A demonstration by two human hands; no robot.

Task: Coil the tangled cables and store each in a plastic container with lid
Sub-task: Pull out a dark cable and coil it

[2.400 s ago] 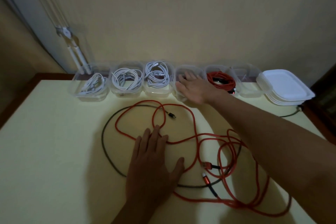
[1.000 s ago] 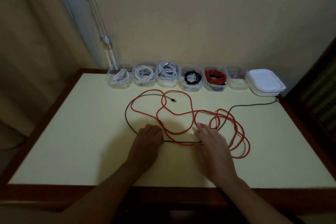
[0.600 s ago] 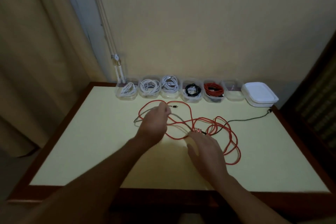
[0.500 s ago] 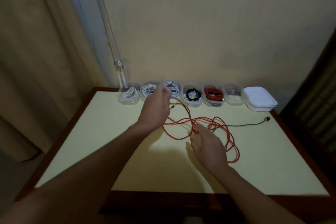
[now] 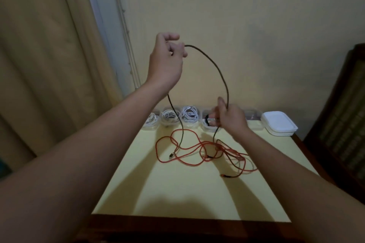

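My right hand [image 5: 231,118] covers part of the row of plastic containers [image 5: 151,127] along the far edge of the bench [image 5: 177,193]. The black coil [image 5: 207,120] shows only at its left side, and the container beyond it is hidden behind my knuckles. The room is dim, so the white cables [image 5: 189,115] coiled in the three left containers blur into pale loops and I cannot make out their plugs. I lose the dark cable [image 5: 215,65] where it passes behind my left hand [image 5: 166,63]; it comes out again below that hand.

My left hand is raised high in front of the wall [image 5: 256,25], and its curled fingers [image 5: 177,49] pinch the dark cable at their tips. From that pinch the cable arches over to the right and comes down into my right hand, whose fingers [image 5: 214,114] curl round it. They are smeared by motion, so I cannot tell how tightly they hold.

Below the right hand the cable drops into the red cable [image 5: 189,150], which lies in loose tangled loops on the bench. The other strand hangs down to the bench, its plug end [image 5: 171,155] lying among the red loops. A stack of white lids [image 5: 280,124] sits at the right end of the row.
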